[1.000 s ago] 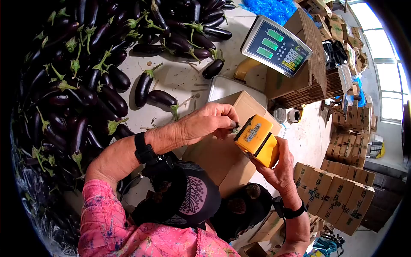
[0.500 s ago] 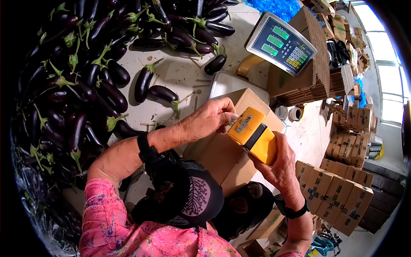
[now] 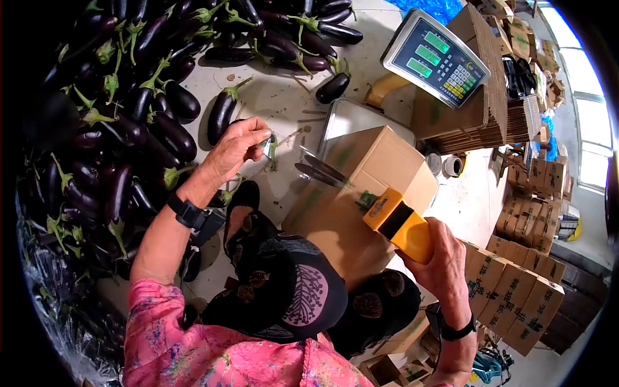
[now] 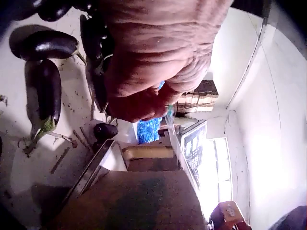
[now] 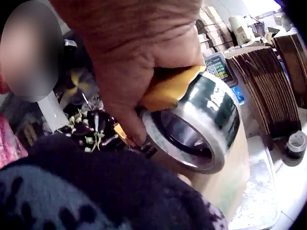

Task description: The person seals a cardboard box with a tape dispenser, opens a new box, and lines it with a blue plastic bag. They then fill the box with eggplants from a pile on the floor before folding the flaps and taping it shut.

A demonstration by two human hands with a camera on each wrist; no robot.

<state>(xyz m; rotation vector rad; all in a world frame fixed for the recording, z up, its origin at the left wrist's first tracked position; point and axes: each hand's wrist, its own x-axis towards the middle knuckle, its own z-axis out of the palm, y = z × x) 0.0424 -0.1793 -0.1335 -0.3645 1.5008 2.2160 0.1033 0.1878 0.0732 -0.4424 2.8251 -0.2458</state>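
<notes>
My right hand [image 3: 440, 267] grips a yellow tape dispenser [image 3: 416, 235] above the right part of a cardboard box [image 3: 367, 174]. The right wrist view shows a wide roll of tape [image 5: 211, 112] mounted in it. Farther left, over the floor, my left hand [image 3: 235, 151] pinches the end of clear tape [image 3: 267, 145] between thumb and fingertips. From those fingers a see-through strip of tape [image 4: 173, 125] runs down toward the dispenser [image 4: 229, 213] in the left wrist view. The box sits on the weighing platform [image 3: 342, 122], its top flaps folded together.
A big heap of eggplants [image 3: 129, 122] covers the floor at left, with one eggplant [image 3: 222, 116] lying apart near my left hand. Behind the box stands the scale's display [image 3: 435, 58], beside flattened cartons [image 3: 487, 109]. Spare tape rolls [image 3: 453, 166] lie right of the box. Packed boxes [image 3: 516, 297] stand at right.
My left hand has moved away from the dispenser to the left, drawing tape out with it. The dispenser in my right hand has shifted slightly right and down.
</notes>
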